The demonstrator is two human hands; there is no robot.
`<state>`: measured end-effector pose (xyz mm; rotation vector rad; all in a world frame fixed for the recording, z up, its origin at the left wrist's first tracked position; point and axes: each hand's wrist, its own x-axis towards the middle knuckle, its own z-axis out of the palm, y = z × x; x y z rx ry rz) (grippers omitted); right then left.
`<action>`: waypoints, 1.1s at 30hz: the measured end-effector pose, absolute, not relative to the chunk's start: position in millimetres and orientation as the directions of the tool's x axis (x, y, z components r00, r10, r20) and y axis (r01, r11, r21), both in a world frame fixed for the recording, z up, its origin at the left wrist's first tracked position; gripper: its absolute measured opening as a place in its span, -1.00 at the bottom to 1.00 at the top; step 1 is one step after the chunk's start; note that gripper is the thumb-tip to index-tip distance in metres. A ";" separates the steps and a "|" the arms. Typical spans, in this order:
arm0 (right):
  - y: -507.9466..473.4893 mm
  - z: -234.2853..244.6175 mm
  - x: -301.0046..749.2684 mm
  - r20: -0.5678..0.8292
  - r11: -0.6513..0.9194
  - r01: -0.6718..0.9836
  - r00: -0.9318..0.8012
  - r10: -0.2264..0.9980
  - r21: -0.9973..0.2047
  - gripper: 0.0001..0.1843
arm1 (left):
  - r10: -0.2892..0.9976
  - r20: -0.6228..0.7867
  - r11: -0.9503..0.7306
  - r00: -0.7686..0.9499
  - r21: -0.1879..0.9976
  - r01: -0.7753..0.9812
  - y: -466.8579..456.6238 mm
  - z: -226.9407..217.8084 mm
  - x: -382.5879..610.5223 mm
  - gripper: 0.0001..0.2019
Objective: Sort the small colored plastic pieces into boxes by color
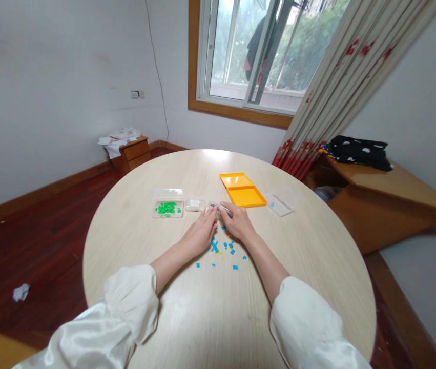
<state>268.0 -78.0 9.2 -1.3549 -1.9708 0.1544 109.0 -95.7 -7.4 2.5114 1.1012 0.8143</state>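
Observation:
My left hand rests on the round table, fingers curled together, tips close to a small clear box. My right hand lies beside it, closed on what look like metal tweezers that point left toward that box. Several small blue pieces with a few yellow ones lie scattered on the table just below both hands. What the left fingers hold, if anything, is too small to make out.
A clear box of green pieces and a clear box of white pieces sit left of the hands. An open orange case and a clear lid lie to the right. A wooden side table stands at right.

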 end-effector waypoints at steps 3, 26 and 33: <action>-78.1 12.9 267.3 0.479 0.493 0.784 -0.290 0.829 -0.378 -0.76 | 0.754 0.370 -0.656 0.543 0.468 0.593 -95.0 -10.7 109.0 -0.62; -67.5 8.0 266.8 0.621 0.535 0.832 -0.344 0.704 -0.145 -0.68 | 0.846 0.499 -0.502 0.188 0.628 0.595 -85.2 0.2 104.3 -0.91; -70.1 12.5 261.5 0.675 0.621 0.766 -0.372 0.638 -0.164 -0.66 | 0.782 0.605 -0.550 0.152 0.552 0.627 -82.4 2.8 100.1 -0.92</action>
